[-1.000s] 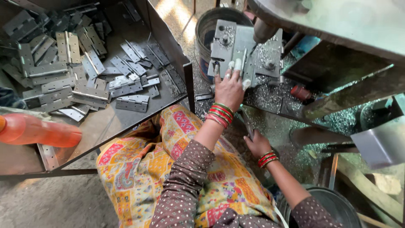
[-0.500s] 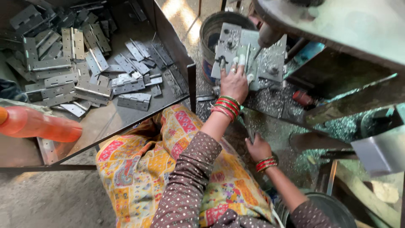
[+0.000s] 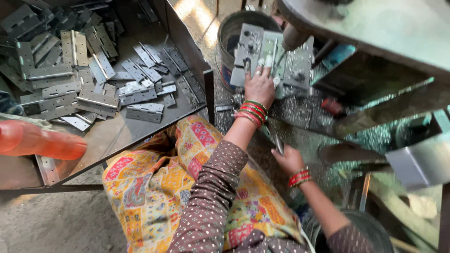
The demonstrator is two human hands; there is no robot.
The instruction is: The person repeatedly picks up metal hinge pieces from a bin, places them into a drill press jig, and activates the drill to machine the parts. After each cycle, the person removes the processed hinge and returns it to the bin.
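The metal jig (image 3: 274, 56), a grey block of plates under the machine's round column, serves as the landmark. One such jig shows. To its left, touching its edge, stands one round metal bucket (image 3: 239, 28). Further left of the jig lies one dark tray (image 3: 187, 47) with a heap of grey hinges (image 3: 93, 89), too many and too overlapped to count, well over twenty. One orange cylinder (image 3: 42, 140) lies at the near left corner of that tray, well apart from the jig.

Two hands show, both the person's own. The left hand (image 3: 259, 84) is stretched forward on a nearly straight arm and lies palm down on the near face of the jig, fingers spread and pressing a small pale piece (image 3: 268, 61) against it; the grip looks flat and pressing more than closed, and how firmly the piece is held cannot be told. Red and green bangles (image 3: 251, 111) ring that wrist, several of them, not countable.

The right hand (image 3: 288, 159) sits below the jig, near the person's lap, elbow bent. Its grip is closed around one thin metal rod (image 3: 275, 138) that points up toward the jig but stops short of it. The worktop (image 3: 304, 117) below the jig is covered with bright metal shavings.
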